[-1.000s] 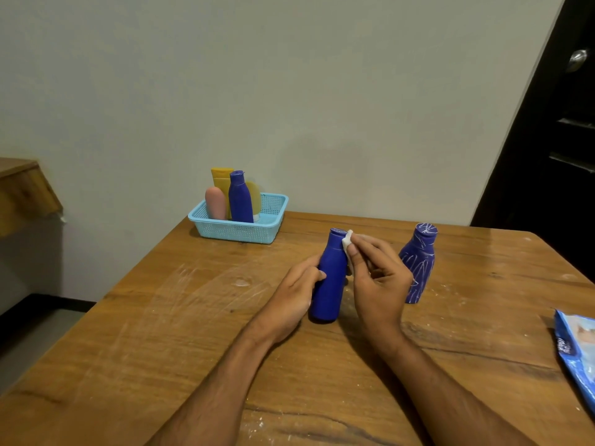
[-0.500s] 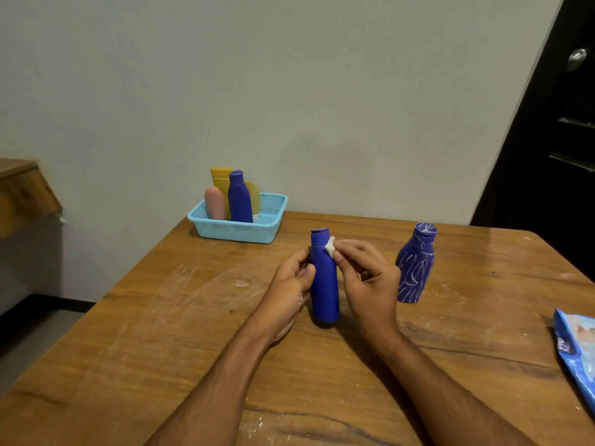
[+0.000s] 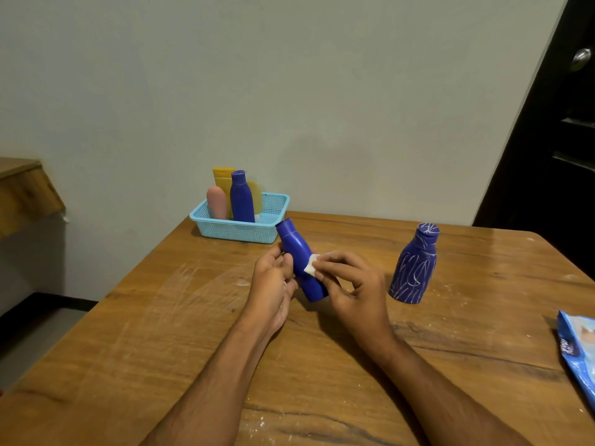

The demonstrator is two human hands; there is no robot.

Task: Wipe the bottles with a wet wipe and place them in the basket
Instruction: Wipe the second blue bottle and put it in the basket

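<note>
- Left hand [image 3: 273, 281]: fingers curled round the plain blue bottle [image 3: 301, 260], held above the table [image 3: 161, 333], cap tilted far-left toward the basket [image 3: 240, 228].
- Right hand [image 3: 351, 284]: thumb and fingertips pinch a small white wipe [image 3: 310, 264] against the bottle's right side.
- Scribbled blue bottle [image 3: 413, 263]: upright on the table, right of the hands, untouched.
- Basket: far-left table edge, holding several bottles.
</note>
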